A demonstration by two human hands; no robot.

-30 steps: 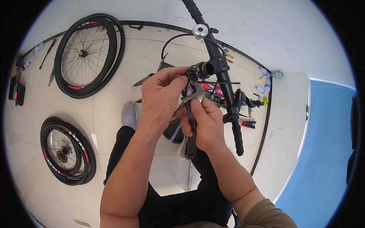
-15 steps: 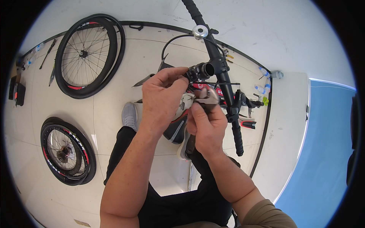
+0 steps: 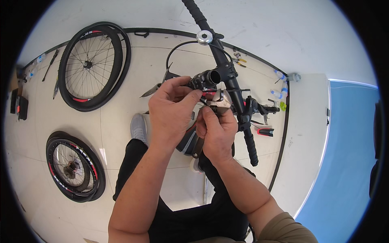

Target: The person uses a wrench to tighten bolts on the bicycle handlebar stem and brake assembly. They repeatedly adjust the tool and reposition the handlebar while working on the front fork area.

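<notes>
My right hand (image 3: 221, 137) is closed around an adjustable wrench (image 3: 221, 103), its silver jaw up beside a thin black cable and its dark handle pointing down toward my lap. My left hand (image 3: 172, 107) is closed, thumb and forefinger gripping the lower end of a black tubular bike part (image 3: 211, 77) with a round open end. That part sits against the black handlebar (image 3: 235, 87), which runs from upper left to lower right with ribbed grips and a silver bell (image 3: 204, 37). What the wrench jaw bears on is hidden by my fingers.
Two wheels with tyres, the upper one (image 3: 87, 101) and the lower one (image 3: 73, 194), lie on the left floor. Yellow-handled pliers (image 3: 240, 61) lie by the far wall. Plastic bottles (image 3: 277, 94) and a red-black piece (image 3: 265, 132) are at right. My shoe (image 3: 138, 127) stands left of the bike.
The handlebar and tubular part have shifted slightly left in view. The wrench, blurred before, now shows sharply, with its handle in sight below my right hand. Both hands keep their grip.
</notes>
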